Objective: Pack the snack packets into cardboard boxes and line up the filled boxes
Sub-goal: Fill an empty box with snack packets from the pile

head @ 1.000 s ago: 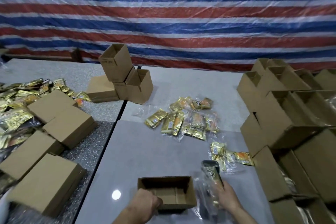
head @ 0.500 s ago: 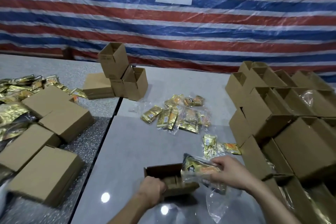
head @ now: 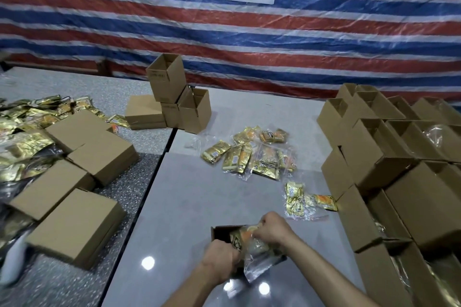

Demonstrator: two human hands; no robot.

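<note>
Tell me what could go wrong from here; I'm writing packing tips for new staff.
1. The right hand holds a packet partly in the box; its clear wrap hangs over the near rim and may snag or block closing.
2. The left hand grips only one side, so the box might slide.
3. The tilted boxes on the right could topple.

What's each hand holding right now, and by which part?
Right hand pinches the snack packet by its far end, over the open box; left hand grips that box's near left side.
</note>
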